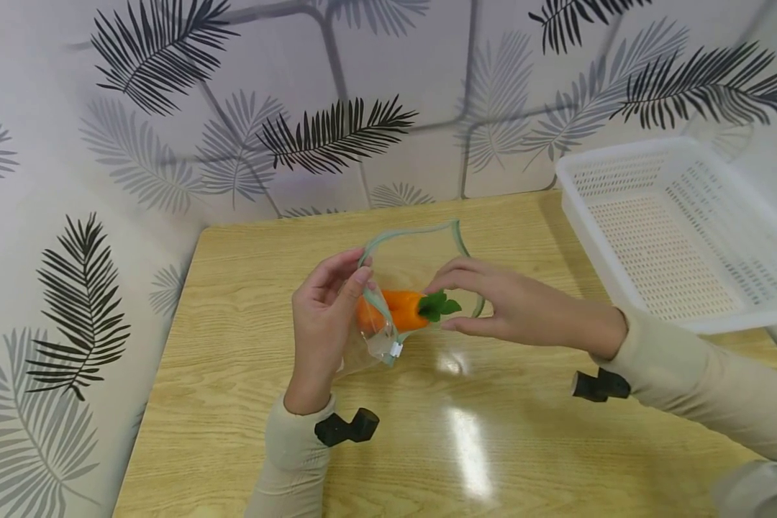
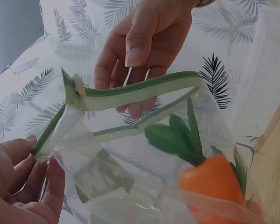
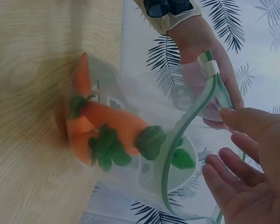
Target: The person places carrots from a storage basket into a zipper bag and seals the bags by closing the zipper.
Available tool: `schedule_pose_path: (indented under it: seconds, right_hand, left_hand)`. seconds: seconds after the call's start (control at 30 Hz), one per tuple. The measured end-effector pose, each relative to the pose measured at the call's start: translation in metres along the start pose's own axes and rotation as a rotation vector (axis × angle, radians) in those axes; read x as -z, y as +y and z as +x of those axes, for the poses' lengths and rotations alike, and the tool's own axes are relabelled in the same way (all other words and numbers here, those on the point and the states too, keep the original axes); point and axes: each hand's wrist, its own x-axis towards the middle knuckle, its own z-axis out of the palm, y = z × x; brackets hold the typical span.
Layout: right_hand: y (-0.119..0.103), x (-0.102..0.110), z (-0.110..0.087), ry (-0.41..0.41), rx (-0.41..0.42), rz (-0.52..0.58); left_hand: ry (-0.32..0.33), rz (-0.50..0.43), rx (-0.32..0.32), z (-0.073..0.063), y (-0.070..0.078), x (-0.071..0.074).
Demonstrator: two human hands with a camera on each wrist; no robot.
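Note:
A clear zip bag [image 1: 378,241] with a green-edged mouth and a white slider [image 1: 396,350] stands gaping on the table. Several orange carrots with green leafy tops lie inside; the uppermost carrot [image 1: 404,309] has its leaves [image 1: 438,306] near the mouth. My left hand [image 1: 326,306] pinches the bag's rim between thumb and fingers, on the left side. At the opening, my right hand [image 1: 492,291] has its thumb and fingers spread apart around the leaves. In the right wrist view, the relaxed fingers [image 3: 235,175] of that hand hold nothing beside the green rim.
A white perforated plastic basket [image 1: 647,288] stands at the right rear of the wooden table [image 1: 246,338]. Behind and to the left rises a pale surface [image 1: 401,86] printed with leaves. Part of something pale [image 1: 760,489] shows at the lower right.

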Motion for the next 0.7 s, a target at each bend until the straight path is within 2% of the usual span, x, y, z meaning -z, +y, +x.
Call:
schedule_pose_path:
  seconds: [0.17,0.4,0.57,0.7]
  right_hand:
    - [0.000,0.007,-0.002,0.093,0.034,-0.057]
    - [0.006,0.022,-0.002,0.281,0.117,-0.077]
    - [0.014,0.035,-0.003,0.392,0.057,-0.105]
    - [0.025,0.041,-0.004,0.430,-0.004,-0.118]
  left_hand:
    - [-0.005,0.018,-0.008,-0.001,0.001,-0.001]
    - [-0.010,0.012,-0.016,-0.001,0.003,-0.001]
    - [-0.019,0.008,-0.027,0.000,0.004,0.000]
    - [-0.030,0.018,-0.048,0.001,0.005,0.001]
